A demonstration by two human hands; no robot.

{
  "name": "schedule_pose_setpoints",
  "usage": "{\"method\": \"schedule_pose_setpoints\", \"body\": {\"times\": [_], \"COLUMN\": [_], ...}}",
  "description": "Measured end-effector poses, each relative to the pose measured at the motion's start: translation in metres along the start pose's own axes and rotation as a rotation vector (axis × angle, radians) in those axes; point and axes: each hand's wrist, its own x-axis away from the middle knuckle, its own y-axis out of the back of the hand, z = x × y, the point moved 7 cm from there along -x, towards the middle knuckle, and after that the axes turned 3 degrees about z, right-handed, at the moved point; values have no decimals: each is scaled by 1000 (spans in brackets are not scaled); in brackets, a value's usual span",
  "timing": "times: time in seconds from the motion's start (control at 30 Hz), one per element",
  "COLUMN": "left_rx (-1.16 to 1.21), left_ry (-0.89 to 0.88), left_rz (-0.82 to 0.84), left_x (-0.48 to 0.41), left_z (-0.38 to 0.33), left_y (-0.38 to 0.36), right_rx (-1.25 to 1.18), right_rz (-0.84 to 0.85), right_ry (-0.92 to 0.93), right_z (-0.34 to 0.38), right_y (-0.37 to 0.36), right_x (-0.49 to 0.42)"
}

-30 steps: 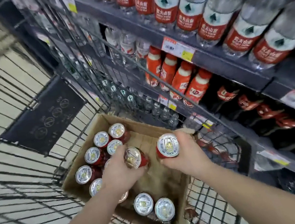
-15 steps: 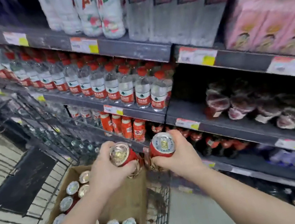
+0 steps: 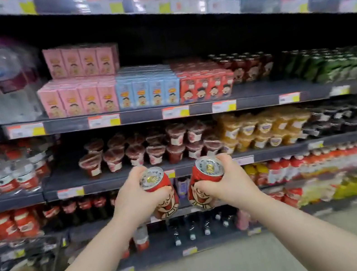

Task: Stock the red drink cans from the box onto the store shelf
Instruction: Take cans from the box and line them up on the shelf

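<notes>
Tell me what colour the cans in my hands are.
Red, with a cartoon face and silver tops: left can, right can, in the head view.

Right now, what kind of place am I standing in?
Most likely a supermarket drinks aisle: tiered shelves with price tags, rows of drink cartons, and two red cans in hand.

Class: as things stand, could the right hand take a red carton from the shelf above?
Probably not yet. The right hand is full, its grip closed round a can. The red cartons stand unblocked at the shelf front, higher up.
</notes>
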Motion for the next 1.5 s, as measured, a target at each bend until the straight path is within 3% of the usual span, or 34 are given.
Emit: {"method": "schedule_pose_setpoints", "body": {"times": [0.27,0.5,0.7,1.0,1.5], "left_rx": [-47,-89,-81,-43,-56], "left_ry": [-197,-271,-315,-331,-162], "left_rz": [265,331,313,208,-117], "left_x": [9,-33,-117,-249,-349], "left_z": [-153,-215,-265,-324,-323], "left_y": [-178,-258,-316,-336,-305], "right_rx": [57,71,136,114,128], "right_rz": [-304,-405,-406,-373,-170], "right_ry": [-177,-207,-172,-71,105], "right_z": [-98,-147,-159,-159,-160], "right_y": [202,288,348,421,433], "right_x": [57,30,-50,-204,-456]}}
